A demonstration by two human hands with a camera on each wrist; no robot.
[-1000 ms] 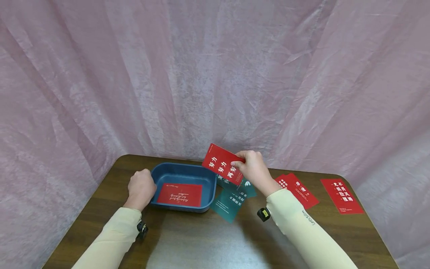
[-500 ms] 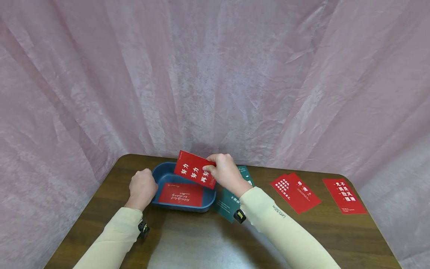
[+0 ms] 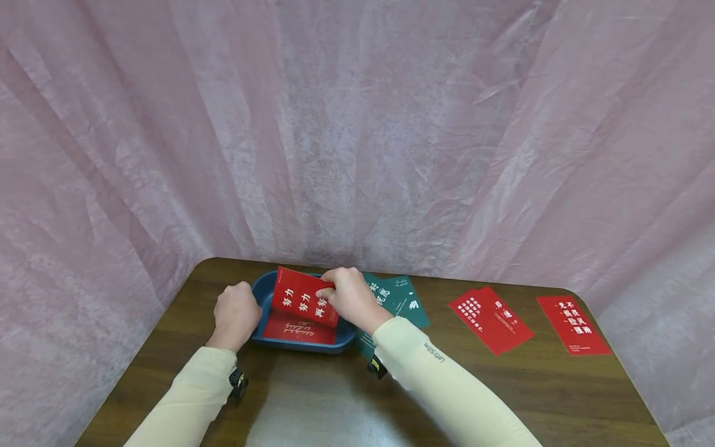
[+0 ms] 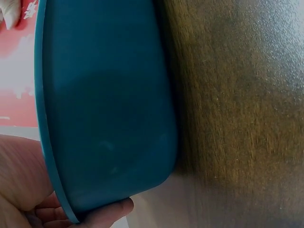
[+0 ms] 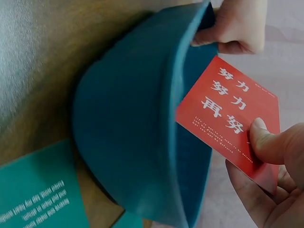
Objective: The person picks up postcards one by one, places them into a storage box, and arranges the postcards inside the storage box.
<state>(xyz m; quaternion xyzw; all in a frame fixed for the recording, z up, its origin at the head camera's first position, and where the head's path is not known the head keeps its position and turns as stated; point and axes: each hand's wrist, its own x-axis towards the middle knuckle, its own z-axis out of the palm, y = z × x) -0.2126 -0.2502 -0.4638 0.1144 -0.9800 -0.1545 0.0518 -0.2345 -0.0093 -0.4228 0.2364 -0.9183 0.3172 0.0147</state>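
Hidden: the red card lying flat in the blue tray is half covered by the card held above it; its white writing is upside down and too small to read in the head view. The green cards are partly behind the right forearm at frame centre.
Cut off: in the left wrist view only the palm and a fingertip show at the lower left, under the tray's corner.
Held card: a red card, tilted over the tray's middle, just above the lying card.
Right hand: the right hand pinches the held card's right end, thumb on top, fingers clamped beneath it.
Left hand: the left hand curls round the tray's left rim, fingers closed on the edge.
Writing: the held card bears large white characters 努力 努力 再努 and fine lines too small to read. The sleeve print looks like "Let's Slim". Three more red cards with white characters lie right of centre: an overlapping pair and a single card near the right edge; their text is hard to make out.
Materials: tray smooth matte plastic, rectangular with rounded corners; cards thin, stiff, glossy; counter dark wood grain with a pale glare patch; backdrop crumpled pink cloth; sleeves cream knit.
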